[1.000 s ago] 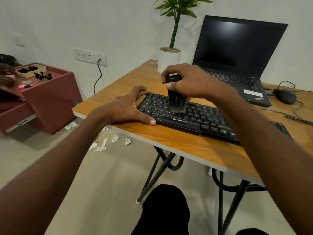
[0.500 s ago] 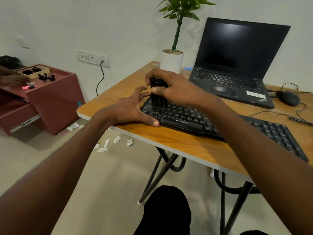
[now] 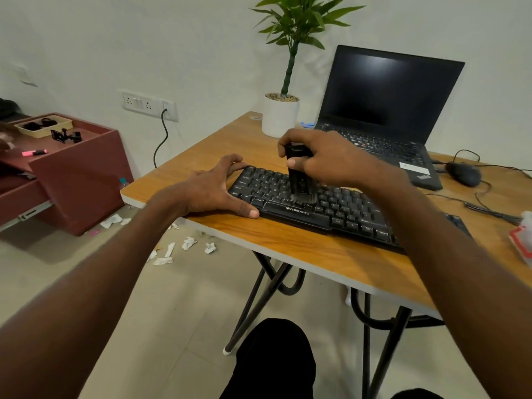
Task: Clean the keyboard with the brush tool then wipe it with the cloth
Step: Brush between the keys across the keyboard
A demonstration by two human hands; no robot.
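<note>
1. While the brush tool [image 3: 299, 180] is held upright over the keyboard [image 3: 313, 205], the brushing step is judged to be underway, not finished.
2. Brush tool: gripped near its top by the right hand [image 3: 325, 159], fingers curled round the black body, thumb on the near side. Bristles are seen touching the keys approx. mid-left of the board, just above the space bar.
3. Keyboard: laid on the wooden table [image 3: 288, 243] near the front edge, at an angle to that edge, w/ its left end toward the table's left corner. Right end is hidden behind the right forearm.
4. Left hand [image 3: 213, 188]: spread flat, fingers apart, pressed on the table and against the keyboard's left end; thumb tip is set beside the front-left corner. Keyboard appears to be steadied by it, nothing pinched.
5. Done so far: cannot be told how many keys have been covered; no dust or debris is visible on the keys at this res.
6. Left to do: rest of the brushing, esp. the right half, is assumed pending. Wipe w/ the cloth is not yet begun; no cloth can be identified for certain. A white and red item [image 3: 524, 237] is cut off at the table's right edge; what it is cannot be told.
</note>
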